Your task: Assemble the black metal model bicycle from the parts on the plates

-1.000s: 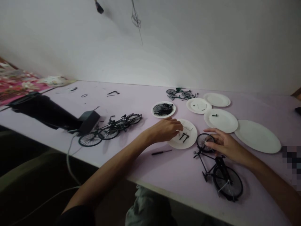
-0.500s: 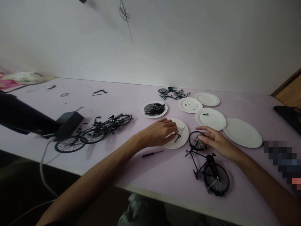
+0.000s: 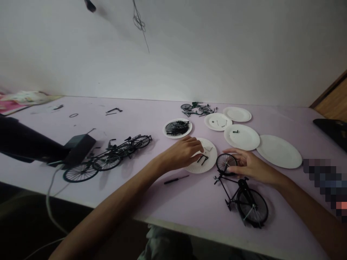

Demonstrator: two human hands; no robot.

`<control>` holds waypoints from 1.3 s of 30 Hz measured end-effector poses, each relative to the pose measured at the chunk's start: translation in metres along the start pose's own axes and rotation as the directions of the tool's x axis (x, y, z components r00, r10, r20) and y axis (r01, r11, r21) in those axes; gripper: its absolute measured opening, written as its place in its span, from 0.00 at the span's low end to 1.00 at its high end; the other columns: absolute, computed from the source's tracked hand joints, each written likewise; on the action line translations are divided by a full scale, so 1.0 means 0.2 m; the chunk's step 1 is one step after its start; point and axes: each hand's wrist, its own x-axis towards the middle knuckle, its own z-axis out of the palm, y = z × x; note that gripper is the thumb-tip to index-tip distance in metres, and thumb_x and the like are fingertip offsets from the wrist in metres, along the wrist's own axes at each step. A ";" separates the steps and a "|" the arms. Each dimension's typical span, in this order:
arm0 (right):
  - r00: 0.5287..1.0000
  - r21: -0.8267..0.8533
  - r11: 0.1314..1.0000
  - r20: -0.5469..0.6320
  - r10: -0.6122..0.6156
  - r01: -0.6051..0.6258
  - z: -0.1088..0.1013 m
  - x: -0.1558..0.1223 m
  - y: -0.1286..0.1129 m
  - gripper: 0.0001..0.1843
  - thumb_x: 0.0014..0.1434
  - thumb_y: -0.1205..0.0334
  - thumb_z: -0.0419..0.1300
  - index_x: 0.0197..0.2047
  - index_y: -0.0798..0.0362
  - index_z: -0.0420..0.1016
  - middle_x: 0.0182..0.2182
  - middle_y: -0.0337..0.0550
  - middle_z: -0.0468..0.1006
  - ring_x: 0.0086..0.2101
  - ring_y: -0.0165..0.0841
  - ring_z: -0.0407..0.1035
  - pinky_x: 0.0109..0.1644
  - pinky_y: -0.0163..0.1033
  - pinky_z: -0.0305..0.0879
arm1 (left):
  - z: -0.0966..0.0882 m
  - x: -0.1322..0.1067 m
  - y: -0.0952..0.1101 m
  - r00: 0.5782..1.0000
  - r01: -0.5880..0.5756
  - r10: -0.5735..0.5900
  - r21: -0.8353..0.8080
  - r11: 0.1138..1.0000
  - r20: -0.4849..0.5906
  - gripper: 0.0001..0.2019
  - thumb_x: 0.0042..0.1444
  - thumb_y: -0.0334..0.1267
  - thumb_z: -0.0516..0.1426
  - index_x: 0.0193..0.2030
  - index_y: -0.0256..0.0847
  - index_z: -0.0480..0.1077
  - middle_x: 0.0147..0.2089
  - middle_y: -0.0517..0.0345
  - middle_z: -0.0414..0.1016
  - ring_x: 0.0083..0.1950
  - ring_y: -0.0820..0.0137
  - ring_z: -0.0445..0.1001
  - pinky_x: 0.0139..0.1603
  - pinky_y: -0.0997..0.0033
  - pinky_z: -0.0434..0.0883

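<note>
A black miniature bicycle point(image 3: 233, 195) lies tilted near the table's front right. Around its front wheel point(image 3: 225, 164) is my right hand point(image 3: 248, 166), thumb against the wheel and fingers along its far side. My left hand point(image 3: 184, 153) hovers over a white paper plate point(image 3: 210, 167), thumb apart from the curled fingers. Small black bracket-like parts point(image 3: 202, 159) and a thin wire-like piece lie on that plate, just beside the left fingertips. The undersides of the left fingers are hidden. A black screwdriver point(image 3: 172, 180) rests on the table in front of the plate.
More miniature bicycles point(image 3: 108, 159) stand at left beside a dark box-like stand point(image 3: 81, 148) with a white cable. Behind are a plate of black parts point(image 3: 177, 128), a pile of bicycle pieces point(image 3: 199, 109), and several white plates point(image 3: 279, 151), some with small parts.
My left thumb and fingers have spread slightly over the plate, uncovering more of the black parts. My right thumb has shifted lower on the wheel. The view has tilted slightly.
</note>
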 end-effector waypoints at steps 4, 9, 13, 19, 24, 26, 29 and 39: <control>1.000 0.031 0.999 -0.002 0.025 -0.025 0.00 0.00 0.00 0.31 0.55 0.57 0.68 0.60 0.47 0.65 0.49 0.45 0.76 0.36 0.31 0.73 0.34 0.35 0.74 | 0.00 0.00 0.00 1.000 0.001 -0.001 0.007 1.000 0.024 0.10 0.69 0.35 0.50 0.46 0.36 0.72 0.44 0.50 0.77 0.47 0.65 0.73 0.54 0.61 0.66; 0.997 0.017 0.998 -0.035 0.065 -0.064 0.01 -0.01 -0.03 0.30 0.55 0.57 0.68 0.59 0.48 0.66 0.47 0.44 0.76 0.29 0.27 0.73 0.29 0.32 0.71 | 0.00 -0.01 -0.01 1.000 0.016 -0.016 0.015 1.000 0.007 0.11 0.70 0.36 0.49 0.46 0.36 0.72 0.44 0.50 0.76 0.47 0.64 0.73 0.55 0.61 0.66; 0.997 0.048 0.996 -0.024 0.073 -0.071 0.01 -0.01 -0.01 0.30 0.56 0.57 0.68 0.59 0.47 0.65 0.43 0.42 0.76 0.28 0.27 0.73 0.27 0.31 0.68 | 0.00 -0.01 -0.02 1.000 0.012 -0.012 0.023 1.000 0.001 0.10 0.68 0.35 0.51 0.46 0.35 0.72 0.43 0.50 0.76 0.46 0.64 0.73 0.55 0.61 0.66; 0.998 0.032 0.998 -0.027 0.055 -0.054 0.01 -0.01 -0.02 0.30 0.54 0.57 0.69 0.59 0.49 0.66 0.39 0.41 0.76 0.27 0.28 0.73 0.27 0.32 0.70 | 0.00 -0.01 -0.02 1.000 0.000 0.000 -0.004 1.000 0.014 0.09 0.68 0.34 0.51 0.45 0.37 0.72 0.43 0.50 0.76 0.46 0.65 0.73 0.54 0.62 0.66; 0.998 0.031 0.998 -0.044 0.051 -0.050 0.02 -0.01 -0.02 0.30 0.53 0.57 0.69 0.57 0.48 0.66 0.40 0.42 0.77 0.28 0.29 0.73 0.26 0.33 0.71 | 0.00 -0.01 -0.03 1.000 0.003 -0.003 -0.009 1.000 0.001 0.10 0.68 0.34 0.50 0.46 0.37 0.72 0.43 0.50 0.76 0.46 0.65 0.72 0.54 0.62 0.66; 0.997 0.036 0.997 -0.036 0.066 -0.064 0.02 -0.01 -0.02 0.30 0.53 0.56 0.69 0.57 0.48 0.65 0.40 0.41 0.77 0.27 0.29 0.74 0.27 0.34 0.71 | 0.00 -0.01 -0.02 1.000 -0.002 0.002 -0.012 1.000 -0.003 0.09 0.68 0.34 0.51 0.46 0.37 0.72 0.44 0.50 0.77 0.46 0.65 0.72 0.54 0.62 0.67; 0.997 0.045 0.996 -0.015 0.081 -0.080 0.01 -0.02 -0.03 0.30 0.53 0.55 0.69 0.57 0.47 0.64 0.38 0.38 0.75 0.26 0.28 0.73 0.29 0.35 0.72 | 0.00 -0.01 -0.03 1.000 -0.004 0.004 -0.001 1.000 -0.010 0.09 0.67 0.33 0.51 0.46 0.37 0.72 0.44 0.50 0.77 0.46 0.65 0.73 0.54 0.62 0.67; 0.999 -0.066 0.997 -0.034 0.026 -0.028 0.01 -0.04 -0.06 0.26 0.56 0.55 0.66 0.56 0.48 0.65 0.37 0.39 0.74 0.32 0.33 0.73 0.34 0.38 0.75 | -0.03 -0.05 -0.16 0.987 0.149 -0.152 -0.045 0.988 -0.055 0.11 0.67 0.34 0.50 0.49 0.36 0.72 0.47 0.48 0.77 0.48 0.63 0.73 0.54 0.58 0.68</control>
